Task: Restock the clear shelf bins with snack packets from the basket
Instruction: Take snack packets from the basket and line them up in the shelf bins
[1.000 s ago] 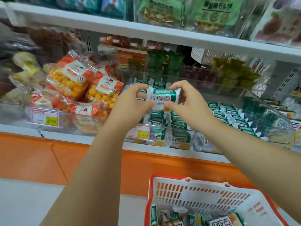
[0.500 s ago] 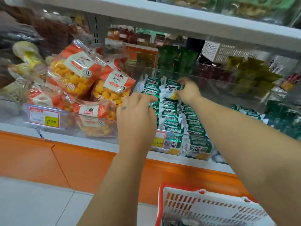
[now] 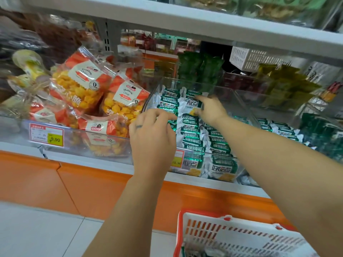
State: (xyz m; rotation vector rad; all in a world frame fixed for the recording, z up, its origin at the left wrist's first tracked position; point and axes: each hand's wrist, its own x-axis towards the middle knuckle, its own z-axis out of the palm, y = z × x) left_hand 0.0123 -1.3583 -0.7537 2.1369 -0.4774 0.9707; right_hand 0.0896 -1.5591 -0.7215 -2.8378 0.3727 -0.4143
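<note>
I see the right arm reaching forward into the clear bin (image 3: 245, 108) at about 1 o'clock. The right hand (image 3: 210, 110) is palm-down near the bin's far end. Its fingers (image 3: 201, 98) and thumb pinch a green-and-white packet (image 3: 191, 105), which lies on the back rows of the stocked packets (image 3: 193, 138). The left hand (image 3: 152, 134) hovers at centre, at 8 o'clock from the right hand. Its wrist is bent and its fingers curl loosely over the bin's left row, gripping nothing. The basket (image 3: 204, 217) sits low at 5 o'clock.
</note>
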